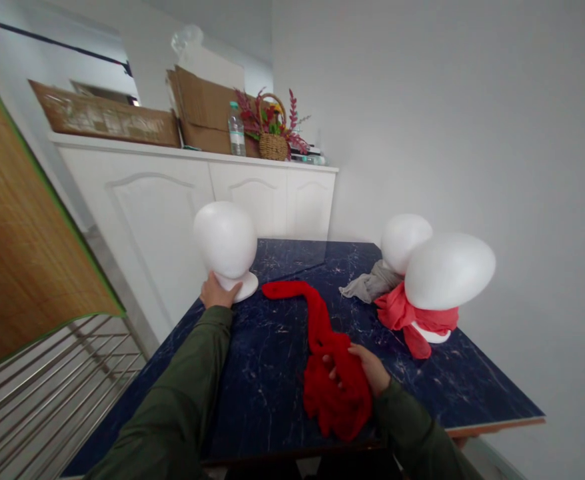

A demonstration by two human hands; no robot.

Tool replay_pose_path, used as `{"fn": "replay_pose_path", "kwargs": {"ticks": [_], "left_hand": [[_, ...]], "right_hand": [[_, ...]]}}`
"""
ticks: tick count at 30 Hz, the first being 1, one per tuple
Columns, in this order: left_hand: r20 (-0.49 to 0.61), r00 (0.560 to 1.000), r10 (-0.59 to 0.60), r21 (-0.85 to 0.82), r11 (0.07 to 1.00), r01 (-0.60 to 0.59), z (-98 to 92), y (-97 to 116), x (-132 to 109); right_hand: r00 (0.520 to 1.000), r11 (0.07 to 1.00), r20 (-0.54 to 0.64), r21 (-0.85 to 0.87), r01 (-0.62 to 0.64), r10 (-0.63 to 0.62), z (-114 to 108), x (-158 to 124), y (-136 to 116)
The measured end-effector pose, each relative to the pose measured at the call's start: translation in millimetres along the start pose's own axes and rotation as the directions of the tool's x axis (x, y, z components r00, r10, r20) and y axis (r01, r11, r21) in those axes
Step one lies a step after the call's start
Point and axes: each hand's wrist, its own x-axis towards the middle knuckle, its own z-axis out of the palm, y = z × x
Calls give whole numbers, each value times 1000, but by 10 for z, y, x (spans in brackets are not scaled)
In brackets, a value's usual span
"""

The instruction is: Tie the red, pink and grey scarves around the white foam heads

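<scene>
A plain, pale wall (447, 120) rose behind and to the right in soft, even light. Across the far side stood a white cabinet (157, 220) with arched door panels, topped by cardboard boxes (117, 123), a clear bottle (236, 133) and a wicker flower basket (273, 147). A dark blue, marbled table (257, 373) filled the foreground, with a green-edged tan panel (22, 233) above metal bars at the left.

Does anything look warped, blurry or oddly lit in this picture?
In the head view, light is soft, without harsh glare; there, the rightmost smooth white mannequin head looks stretched sideways, likely lens distortion; also there, the label on the clear plastic bottle is too soft to read.
</scene>
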Motion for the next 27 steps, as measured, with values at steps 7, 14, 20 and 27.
{"fn": "replay_pose_path", "kwargs": {"ticks": [7,14,20,27], "left_hand": [[24,1000,5,173,985,-9,64,-9,68],[92,995,-45,166,986,29,49,-38,18],[-43,992,-119,4,993,119,51,181,-362],[-31,941,337,-197,921,-336,7,863,-1391]], "right_hand": [[824,389,-43,-895,220,-565,7,75,121],[878,394,1,-893,216,-478,-94,132,134],[689,698,-388,-675,240,-612,-169,136,105],[95,657,-655,-720,224,-750,-673,-261,5]]}}
